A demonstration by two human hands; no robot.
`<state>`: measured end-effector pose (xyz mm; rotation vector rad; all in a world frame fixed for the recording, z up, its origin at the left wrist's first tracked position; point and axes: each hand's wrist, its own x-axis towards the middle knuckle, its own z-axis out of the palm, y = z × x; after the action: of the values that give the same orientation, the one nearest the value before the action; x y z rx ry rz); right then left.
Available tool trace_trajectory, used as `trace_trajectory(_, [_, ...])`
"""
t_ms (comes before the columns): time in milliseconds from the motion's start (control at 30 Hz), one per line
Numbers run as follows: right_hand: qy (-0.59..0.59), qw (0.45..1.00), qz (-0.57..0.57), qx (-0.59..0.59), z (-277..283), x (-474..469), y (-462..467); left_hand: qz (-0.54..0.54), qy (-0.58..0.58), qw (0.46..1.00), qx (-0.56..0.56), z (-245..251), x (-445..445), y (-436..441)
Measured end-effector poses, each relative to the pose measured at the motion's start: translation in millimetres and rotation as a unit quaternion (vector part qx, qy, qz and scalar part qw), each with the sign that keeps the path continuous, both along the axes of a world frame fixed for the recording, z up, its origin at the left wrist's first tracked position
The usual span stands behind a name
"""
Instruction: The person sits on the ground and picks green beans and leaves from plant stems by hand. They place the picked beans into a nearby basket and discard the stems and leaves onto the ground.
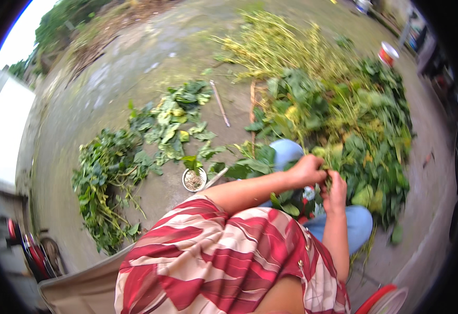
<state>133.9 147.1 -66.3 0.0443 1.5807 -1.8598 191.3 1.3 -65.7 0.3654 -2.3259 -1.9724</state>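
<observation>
My left hand (308, 171) is closed on a green leafy plant stem (328, 180) in front of my knees. Close against it on the right, my right hand (335, 192) grips the same stem with bent fingers. Leafy green branches (370, 157) lie in a big heap just beyond my hands. Behind them spreads a bundle of bare yellowish stalks (280, 47). Large leaves (252, 167) lie over and beside my left knee. To the left on the ground, a small round bowl (193, 179) holds pale, bean-like pieces, with a leaf at its rim.
Picked leaves (170, 125) and a pile of leafy vines (107, 188) lie to the left on the concrete. A thin stick (220, 104) lies farther ahead. A red and white tub (388, 54) stands at the far right. Beside me are a red object (376, 298) and a chair edge (83, 274).
</observation>
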Motion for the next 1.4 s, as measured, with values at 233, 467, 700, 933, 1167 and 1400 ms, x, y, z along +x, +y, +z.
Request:
trace_trajectory(233, [-0.056, 0.996, 0.032, -0.067, -7.2, -5.0, 1.3, 0.077, 0.000, 0.997, -0.016, 6.0, -3.5, 0.9])
trace_trajectory(467, [-0.019, 0.995, 0.060, -0.076, -8.5, 3.6, 3.4, 0.089, -0.031, 0.982, 0.164, 8.6, -3.4, 5.1])
trace_trajectory(700, [-0.064, 0.992, 0.051, -0.092, 0.2, 6.0, 16.0, 0.093, -0.079, 0.974, 0.194, 24.3, 1.4, 5.7])
trace_trajectory(933, [-0.093, 0.972, 0.016, -0.215, 5.8, -4.4, 113.4, 0.085, -0.088, 0.972, 0.199, 20.9, 2.7, -9.0])
trace_trajectory(1167, [0.199, 0.862, -0.464, -0.049, 96.9, -19.4, 338.8, 0.121, -0.078, 0.951, 0.272, 14.8, -6.1, -18.6])
trace_trajectory(1400, [0.392, 0.449, -0.548, 0.587, 109.0, -11.3, 605.1, 0.111, -0.066, 0.954, 0.271, 7.7, -12.8, -24.4])
